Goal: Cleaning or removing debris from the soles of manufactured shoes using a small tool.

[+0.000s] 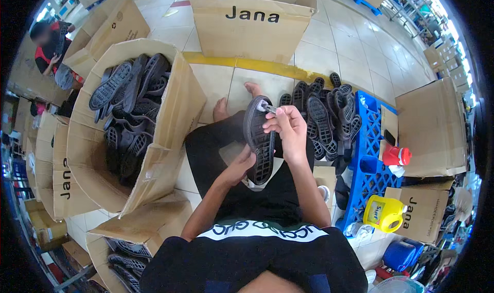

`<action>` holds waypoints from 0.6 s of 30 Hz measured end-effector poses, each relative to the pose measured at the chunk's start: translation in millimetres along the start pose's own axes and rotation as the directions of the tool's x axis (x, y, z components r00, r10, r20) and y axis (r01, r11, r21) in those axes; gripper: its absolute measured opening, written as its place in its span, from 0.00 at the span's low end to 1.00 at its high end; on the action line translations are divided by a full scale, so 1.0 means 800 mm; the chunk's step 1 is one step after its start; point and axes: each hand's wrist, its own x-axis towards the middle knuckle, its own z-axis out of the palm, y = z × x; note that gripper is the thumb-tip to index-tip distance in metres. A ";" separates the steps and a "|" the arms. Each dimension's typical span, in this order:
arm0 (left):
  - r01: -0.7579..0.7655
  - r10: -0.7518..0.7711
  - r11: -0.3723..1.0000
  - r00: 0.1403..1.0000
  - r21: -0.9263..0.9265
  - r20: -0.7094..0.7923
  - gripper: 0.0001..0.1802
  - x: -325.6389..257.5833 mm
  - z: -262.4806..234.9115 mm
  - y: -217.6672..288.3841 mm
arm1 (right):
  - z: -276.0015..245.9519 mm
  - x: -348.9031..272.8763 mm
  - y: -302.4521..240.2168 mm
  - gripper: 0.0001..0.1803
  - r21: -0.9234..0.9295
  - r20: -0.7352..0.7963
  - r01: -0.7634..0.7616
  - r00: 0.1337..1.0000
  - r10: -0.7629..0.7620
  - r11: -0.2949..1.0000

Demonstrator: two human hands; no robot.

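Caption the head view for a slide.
The left hand holds a dark shoe sole; the right hand holds a small tool at its far end.

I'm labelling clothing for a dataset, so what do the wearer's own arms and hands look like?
Both the left hand and right hand are ungloved, with slim fingers. The forearms are bare, with no watch or bracelet visible. The person wears a black top with a white band bearing dark lettering; its sleeve hems are hard to make out.
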 end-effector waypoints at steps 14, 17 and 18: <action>0.005 -0.024 0.990 0.991 -0.138 -0.133 0.40 -0.002 -0.015 0.006 | -0.035 -0.046 -0.020 0.06 -0.697 0.611 0.545 0.792 -0.011 0.466; -0.071 0.049 0.987 0.987 -0.143 -0.154 0.35 0.007 -0.013 0.010 | -0.044 -0.071 -0.005 0.08 -0.717 0.594 0.516 0.804 0.023 0.469; -0.065 0.043 0.988 0.988 -0.143 -0.150 0.35 0.012 -0.013 0.012 | -0.045 -0.078 -0.008 0.08 -0.715 0.600 0.461 0.791 0.122 0.525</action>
